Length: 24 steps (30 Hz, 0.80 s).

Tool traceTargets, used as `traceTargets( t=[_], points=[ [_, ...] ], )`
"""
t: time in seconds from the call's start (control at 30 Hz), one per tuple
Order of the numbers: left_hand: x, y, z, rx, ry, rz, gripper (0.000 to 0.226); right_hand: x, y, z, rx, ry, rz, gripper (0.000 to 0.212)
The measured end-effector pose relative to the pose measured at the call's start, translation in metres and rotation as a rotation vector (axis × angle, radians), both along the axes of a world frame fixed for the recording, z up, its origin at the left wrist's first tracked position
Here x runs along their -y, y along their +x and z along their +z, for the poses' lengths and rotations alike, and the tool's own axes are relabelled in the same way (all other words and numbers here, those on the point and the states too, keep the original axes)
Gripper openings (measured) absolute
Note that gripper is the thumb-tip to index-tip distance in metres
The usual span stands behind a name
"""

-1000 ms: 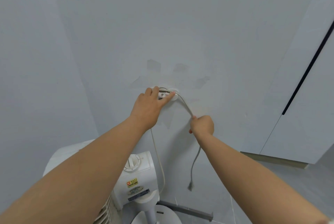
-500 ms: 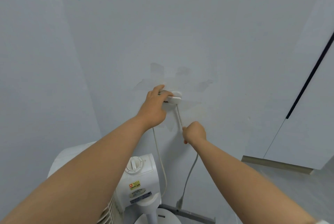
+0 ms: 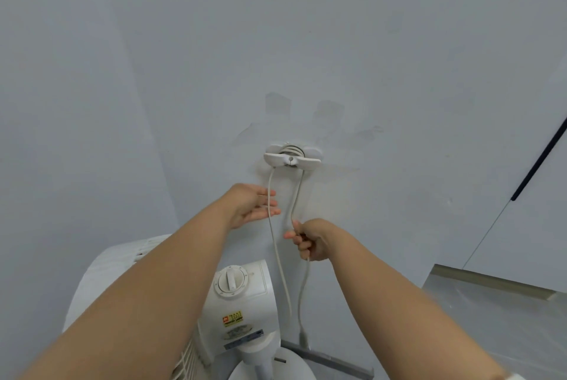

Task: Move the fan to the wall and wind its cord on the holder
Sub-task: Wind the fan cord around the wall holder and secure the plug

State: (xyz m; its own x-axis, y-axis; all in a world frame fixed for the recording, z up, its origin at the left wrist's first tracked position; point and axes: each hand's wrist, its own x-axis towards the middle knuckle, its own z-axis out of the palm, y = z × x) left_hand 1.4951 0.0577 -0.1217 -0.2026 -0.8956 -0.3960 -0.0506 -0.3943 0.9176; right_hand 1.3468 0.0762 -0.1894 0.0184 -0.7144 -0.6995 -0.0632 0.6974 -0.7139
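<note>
At the near left stands one white fan (image 3: 242,303), close against the wall (image 3: 337,42). Its grille (image 3: 185,361) is partly hidden under the left forearm. One round dial (image 3: 230,282) sits on top of its control box, with one yellow sticker (image 3: 232,318) below it.

Right of the forearm and higher up, the left hand (image 3: 250,206) is held flat, side-on, holding nothing. Its fingers (image 3: 270,211) are straight and close together, pointing right. One cord (image 3: 277,257) hangs from the holder in two strands. The left strand drops straight across those fingertips; whether it touches them cannot be told. It then runs down behind the fan's control box.

Above and slightly right of the left hand, one white holder (image 3: 291,159) is fixed to the wall. A few turns of cord are wound round its core, behind its wide front bar.

The right strand leaves the holder's underside, bends a little and goes into the right hand (image 3: 311,241). That hand is curled round it, with the cord entering at the thumb side and leaving under the little finger. From there the strand hangs loose, ending in one plug (image 3: 303,339) just above the floor, right of the fan's stem.

Two hands show, near each other but apart, with the left strand hanging in the gap.

At the far right is a pale cabinet door (image 3: 537,226) with one dark strip (image 3: 540,158) running down its edge.
</note>
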Motion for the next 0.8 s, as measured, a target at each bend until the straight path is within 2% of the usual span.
traceTargets(
  t=[0.07, 0.13, 0.27, 0.33, 0.43, 0.53, 0.6, 0.67, 0.8],
  points=[
    [0.003, -0.001, -0.005, -0.022, 0.008, -0.074, 0.026, 0.004, 0.003, -0.006, 0.048, 0.001, 0.003, 0.044],
    [0.007, -0.006, -0.005, -0.015, 0.001, -0.131, 0.029, 0.004, 0.004, -0.008, 0.01, -0.018, 0.025, 0.042],
    [0.013, -0.013, -0.01, 0.192, -0.109, -0.245, 0.027, 0.001, 0.006, -0.014, -0.26, -0.021, 0.066, 0.05],
    [0.017, -0.012, -0.014, 0.26, -0.16, -0.276, 0.022, 0.003, 0.006, -0.021, -0.273, -0.026, 0.068, 0.053],
    [0.018, -0.013, -0.018, 0.347, -0.259, -0.285, 0.016, 0.004, 0.005, -0.024, -0.257, -0.024, 0.081, 0.046],
    [0.018, -0.014, -0.02, 0.4, -0.305, -0.287, 0.015, 0.003, 0.001, -0.021, -0.338, -0.104, 0.092, 0.035],
    [0.018, -0.01, -0.02, 0.443, -0.337, -0.254, 0.02, 0.002, -0.003, -0.017, -0.465, -0.195, 0.166, 0.02],
    [0.02, -0.001, -0.017, 0.559, -0.388, -0.173, 0.03, -0.001, -0.006, -0.013, -0.65, -0.325, 0.21, 0.028],
    [0.03, 0.02, -0.001, 0.819, -0.453, 0.03, 0.051, -0.02, -0.012, 0.017, -1.04, -0.681, 0.14, 0.023]
  ],
)
